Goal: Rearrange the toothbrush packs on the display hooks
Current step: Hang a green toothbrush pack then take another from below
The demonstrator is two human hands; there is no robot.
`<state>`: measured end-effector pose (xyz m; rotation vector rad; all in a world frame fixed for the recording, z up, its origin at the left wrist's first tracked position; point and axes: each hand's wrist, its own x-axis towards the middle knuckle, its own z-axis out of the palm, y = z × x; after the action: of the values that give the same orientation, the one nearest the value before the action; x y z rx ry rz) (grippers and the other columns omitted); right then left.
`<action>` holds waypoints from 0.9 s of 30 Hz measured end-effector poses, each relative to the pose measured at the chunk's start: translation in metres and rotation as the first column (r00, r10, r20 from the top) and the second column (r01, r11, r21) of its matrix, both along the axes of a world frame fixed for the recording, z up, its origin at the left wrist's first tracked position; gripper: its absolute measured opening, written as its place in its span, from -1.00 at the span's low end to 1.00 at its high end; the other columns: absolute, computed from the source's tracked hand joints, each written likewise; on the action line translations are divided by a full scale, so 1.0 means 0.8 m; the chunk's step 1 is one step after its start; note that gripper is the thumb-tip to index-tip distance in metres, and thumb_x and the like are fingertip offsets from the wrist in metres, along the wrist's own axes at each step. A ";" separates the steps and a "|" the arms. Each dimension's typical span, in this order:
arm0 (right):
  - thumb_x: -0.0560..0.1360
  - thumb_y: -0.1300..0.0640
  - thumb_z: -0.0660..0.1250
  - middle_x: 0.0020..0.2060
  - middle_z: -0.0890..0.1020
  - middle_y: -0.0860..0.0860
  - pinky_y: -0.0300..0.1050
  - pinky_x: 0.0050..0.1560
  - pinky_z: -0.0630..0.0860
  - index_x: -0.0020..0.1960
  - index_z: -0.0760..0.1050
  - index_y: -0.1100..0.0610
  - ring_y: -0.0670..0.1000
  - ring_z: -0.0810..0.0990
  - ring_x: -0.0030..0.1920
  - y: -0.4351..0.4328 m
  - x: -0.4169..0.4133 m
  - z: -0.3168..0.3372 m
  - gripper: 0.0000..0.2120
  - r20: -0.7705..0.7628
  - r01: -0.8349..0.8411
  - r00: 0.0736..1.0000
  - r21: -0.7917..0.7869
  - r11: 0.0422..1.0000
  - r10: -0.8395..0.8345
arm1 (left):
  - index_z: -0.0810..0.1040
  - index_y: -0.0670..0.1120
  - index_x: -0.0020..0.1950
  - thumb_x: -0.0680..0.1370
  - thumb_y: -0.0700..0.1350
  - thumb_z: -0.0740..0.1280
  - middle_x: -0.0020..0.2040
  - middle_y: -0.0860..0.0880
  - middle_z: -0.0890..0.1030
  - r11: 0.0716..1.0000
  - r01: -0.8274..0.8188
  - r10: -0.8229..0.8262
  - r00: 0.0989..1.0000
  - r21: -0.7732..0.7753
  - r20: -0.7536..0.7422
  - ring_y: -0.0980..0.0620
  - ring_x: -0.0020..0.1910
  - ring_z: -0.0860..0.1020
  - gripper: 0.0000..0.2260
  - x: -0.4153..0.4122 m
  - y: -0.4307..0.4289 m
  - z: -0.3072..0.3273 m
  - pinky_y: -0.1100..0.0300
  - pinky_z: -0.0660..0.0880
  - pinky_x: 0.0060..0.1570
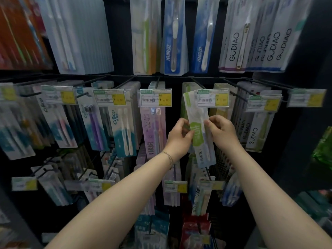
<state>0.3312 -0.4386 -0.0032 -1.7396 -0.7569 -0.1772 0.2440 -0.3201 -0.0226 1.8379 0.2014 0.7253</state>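
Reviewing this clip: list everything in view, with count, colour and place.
held toothbrush pack: one, green and white, centre, tilted
purple pack: front of one stack, middle row, left of the held pack
blue packs: two stacks, top row centre
GUDIAO packs: several, white and grey, top right
teal-and-white packs: several, middle row left
red packs: some, bottom centre
price tags: many, white with yellow, at hook ends
hooks: many, black, across the rack
bracelet: one, gold-coloured, left wrist
left hand: grips the held pack's left edge
right hand: grips its right edge
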 end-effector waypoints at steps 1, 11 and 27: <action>0.58 0.14 0.27 -0.27 0.56 -0.06 -0.41 -0.35 0.38 -0.09 0.52 0.16 -0.17 0.48 -0.30 -0.001 0.002 0.000 -0.88 -0.003 -0.003 1.000 0.002 1.000 0.003 | 0.44 0.02 -0.08 0.57 -0.17 0.30 -0.10 -0.11 0.59 1.000 0.003 -0.003 1.000 -0.004 -0.002 -0.11 -0.08 0.61 -0.90 0.002 -0.001 0.000 -0.11 0.59 -0.01; 0.60 0.17 0.23 -0.33 0.51 -0.07 -0.46 -0.40 0.34 -0.14 0.50 0.15 -0.31 0.44 -0.43 -0.005 0.019 -0.002 -0.84 -0.020 -0.077 0.997 -0.008 0.997 0.077 | 0.42 -0.04 -0.03 0.59 -0.18 0.27 -0.24 0.10 0.50 0.999 -0.022 0.021 0.999 0.046 0.024 0.22 -0.31 0.47 -0.94 0.006 -0.015 0.000 0.39 0.39 -0.32; 0.62 0.24 0.16 -0.57 0.47 -0.17 -0.36 -0.44 0.34 -0.18 0.47 0.16 -0.23 0.38 -0.52 0.002 0.027 -0.014 -0.78 -0.190 -0.215 0.952 0.141 0.966 0.240 | 0.44 -0.08 0.02 0.60 -0.16 0.25 -0.16 -0.02 0.57 0.990 -0.056 0.053 0.998 0.128 0.028 0.09 -0.21 0.53 -0.98 0.009 -0.022 0.005 0.16 0.53 -0.12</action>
<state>0.3527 -0.4368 -0.0140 -1.5171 -0.7719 0.1128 0.2513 -0.3377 -0.0186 1.9511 0.1937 0.8145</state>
